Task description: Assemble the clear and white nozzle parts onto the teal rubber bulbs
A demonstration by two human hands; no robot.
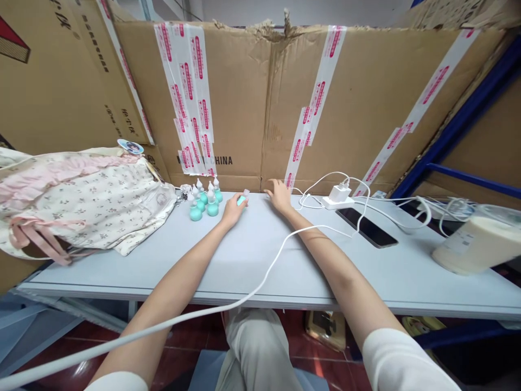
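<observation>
Several small teal bottles with pale, pointed tops stand in a group on the grey table, left of centre. Just right of them, my left hand is closed around another small teal bottle, whose pale pinkish top pokes out past the fingers. My right hand is a little further right, near the back of the table. Its fingers are apart and bent, and nothing shows between them.
A floral cloth bag lies at the left. On the right are a white charger, a black phone and a plastic cup. A white cable hangs across the front. Cardboard walls the back.
</observation>
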